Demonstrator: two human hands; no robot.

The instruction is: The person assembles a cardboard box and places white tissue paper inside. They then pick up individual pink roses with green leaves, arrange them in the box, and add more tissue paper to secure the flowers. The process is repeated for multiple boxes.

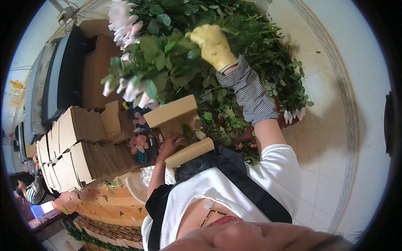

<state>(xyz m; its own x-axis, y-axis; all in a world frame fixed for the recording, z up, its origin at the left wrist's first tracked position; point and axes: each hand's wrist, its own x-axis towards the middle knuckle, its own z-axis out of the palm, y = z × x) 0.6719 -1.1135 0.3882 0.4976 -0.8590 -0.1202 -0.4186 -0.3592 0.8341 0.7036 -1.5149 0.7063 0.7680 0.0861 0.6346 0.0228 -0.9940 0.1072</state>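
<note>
My right hand (213, 46), in a yellow work glove, is raised over a large heap of leafy rose stems (247, 37). It is closed in a fist around rose stems whose leaves hang to its left. Pale pink roses (132, 90) in white sleeves show at the left end of the heap. My bare left hand (168, 146) is low between the upright flaps of a folded piece of cardboard (173, 111). Its fingers are bent around something small and pale that I cannot make out. Leaves and a pale bud lie just right of it.
Stacks of folded cardboard (83, 142) stand on the left, beside pink petals (139, 143) and teal-handled scissors (141, 157). Behind them are long dark boxes (63, 75). A round white tub (138, 184) is by my left forearm. Another person (35, 192) is at the far left.
</note>
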